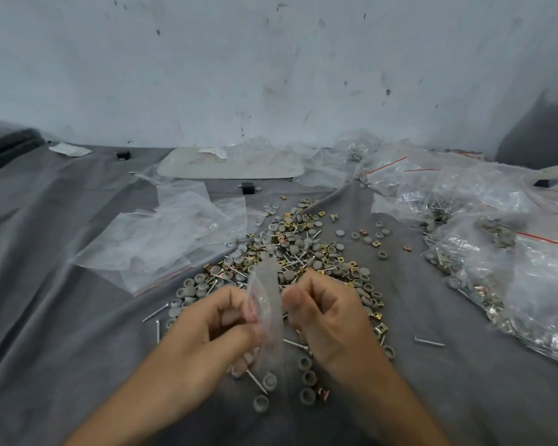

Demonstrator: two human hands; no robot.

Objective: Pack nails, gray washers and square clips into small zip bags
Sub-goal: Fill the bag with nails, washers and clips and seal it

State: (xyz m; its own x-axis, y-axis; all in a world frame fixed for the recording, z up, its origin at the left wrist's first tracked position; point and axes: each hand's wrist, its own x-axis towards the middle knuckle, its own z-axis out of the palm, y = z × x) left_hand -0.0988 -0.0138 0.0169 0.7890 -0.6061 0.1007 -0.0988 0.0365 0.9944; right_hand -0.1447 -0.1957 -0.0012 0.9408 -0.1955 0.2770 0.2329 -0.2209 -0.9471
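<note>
above parts pile, left grip pinching blurred zip bag, right grip curled, hold unclear

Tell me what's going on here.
A person is packing hardware. The left hand grips a small clear zip bag, held upright above a loose pile of gray washers, nails and square clips on a gray cloth. The right hand is curled beside the bag; whether it holds anything is unclear. Empty bags lie left, filled bags right.
</note>
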